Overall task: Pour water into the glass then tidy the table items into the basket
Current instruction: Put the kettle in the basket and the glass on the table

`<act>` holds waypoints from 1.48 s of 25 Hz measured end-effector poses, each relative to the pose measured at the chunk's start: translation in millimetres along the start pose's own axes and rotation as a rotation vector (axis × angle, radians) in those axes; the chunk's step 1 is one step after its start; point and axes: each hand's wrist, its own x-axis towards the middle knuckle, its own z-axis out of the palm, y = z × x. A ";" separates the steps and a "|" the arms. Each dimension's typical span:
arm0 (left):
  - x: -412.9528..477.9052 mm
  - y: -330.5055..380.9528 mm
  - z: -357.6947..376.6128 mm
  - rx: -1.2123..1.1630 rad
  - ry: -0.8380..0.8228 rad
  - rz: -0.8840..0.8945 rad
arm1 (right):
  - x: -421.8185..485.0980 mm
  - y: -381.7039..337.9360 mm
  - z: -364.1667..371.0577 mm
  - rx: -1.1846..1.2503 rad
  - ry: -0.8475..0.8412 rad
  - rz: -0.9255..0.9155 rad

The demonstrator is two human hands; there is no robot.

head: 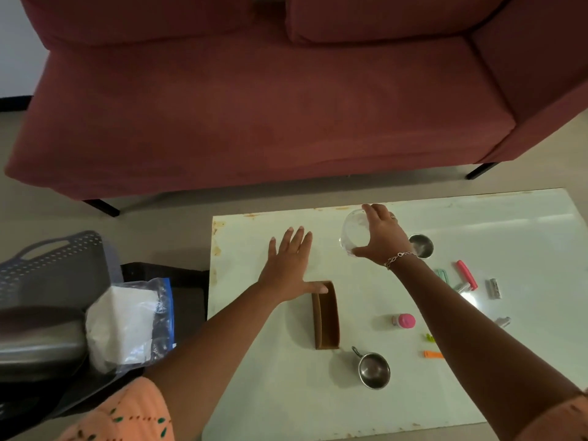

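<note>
My right hand [383, 235] grips a clear glass [351, 230] near the far edge of the white table [525, 237], with the glass tilted toward the left. Just right of that hand a steel cup [421, 246] stands. My left hand [291, 262] hovers flat and open over the table's left part, its thumb touching the far end of a narrow brown basket [326, 316]. A second steel cup with a handle [374, 370] sits near the basket's front end. A small pink-capped bottle [404, 321] lies to the basket's right.
Small items lie at the table's right: a pink clip [467, 274], a mint clip [442, 276], a silver piece [494, 288], an orange piece [432, 354]. A red sofa [254, 106] stands beyond the table. A grey perforated crate [54, 265] and a plastic bag [130, 323] sit at the left.
</note>
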 end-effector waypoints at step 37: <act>-105.5 -119.7 82.4 -0.043 0.187 -0.265 | -54.9 -120.4 107.7 0.067 -0.159 0.012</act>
